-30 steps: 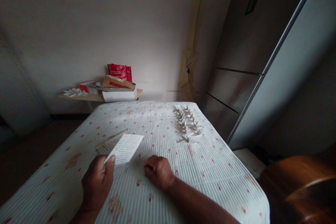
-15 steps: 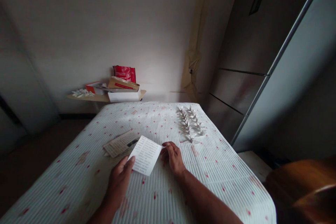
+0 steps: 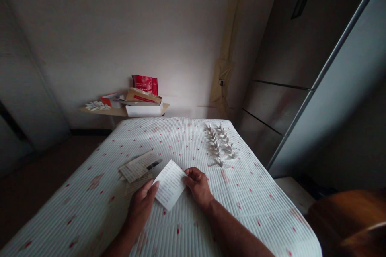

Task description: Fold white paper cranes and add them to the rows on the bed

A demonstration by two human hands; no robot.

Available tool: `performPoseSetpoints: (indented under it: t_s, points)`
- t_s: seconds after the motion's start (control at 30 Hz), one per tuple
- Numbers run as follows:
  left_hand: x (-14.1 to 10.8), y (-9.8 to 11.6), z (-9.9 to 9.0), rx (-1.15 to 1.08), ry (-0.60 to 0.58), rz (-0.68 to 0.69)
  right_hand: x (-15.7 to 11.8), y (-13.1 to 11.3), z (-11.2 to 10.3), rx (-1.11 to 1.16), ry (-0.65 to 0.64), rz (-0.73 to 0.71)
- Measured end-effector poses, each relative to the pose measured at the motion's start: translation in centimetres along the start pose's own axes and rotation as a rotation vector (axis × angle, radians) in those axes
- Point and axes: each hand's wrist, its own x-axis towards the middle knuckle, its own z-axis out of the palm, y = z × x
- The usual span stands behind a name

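Observation:
A square sheet of printed paper is held between my two hands, turned so that one corner points away from me. My left hand pinches its left corner with the thumb on top. At the right corner, my right hand grips the paper between thumb and fingers. Just left of the sheet, more printed paper pieces lie in a loose pile on the patterned cloth. Beyond my right hand stand several folded paper cranes in two rows.
Against the wall, a small shelf carries a white box, a red bag and a heap of small white pieces. A tall refrigerator rises at the right. A brown rounded chair-like object is at the lower right.
The sheet has turned so a corner points away from me. My right hand has closed on its right corner; my left hand keeps its hold. The camera view has shifted slightly.

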Motion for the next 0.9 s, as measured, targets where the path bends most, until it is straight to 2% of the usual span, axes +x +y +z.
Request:
performPoseSetpoints:
  t_s: [0.2,0.4,0.67,0.9]
  points:
    - [0.3,-0.7,-0.1,-0.017,0.020,-0.007,0.0,0.3,-0.1,0.000,-0.002,0.003]
    - [0.0,0.2,-0.3,-0.044,0.021,-0.024,-0.1,0.1,-0.1,-0.016,-0.010,0.012]
    - [0.2,-0.3,-0.3,-0.042,0.081,0.046,0.0,0.5,-0.2,-0.052,-0.003,0.010]
    - [0.2,-0.7,-0.1,-0.166,0.085,0.009,0.1,0.6,-0.3,-0.075,-0.008,-0.031]
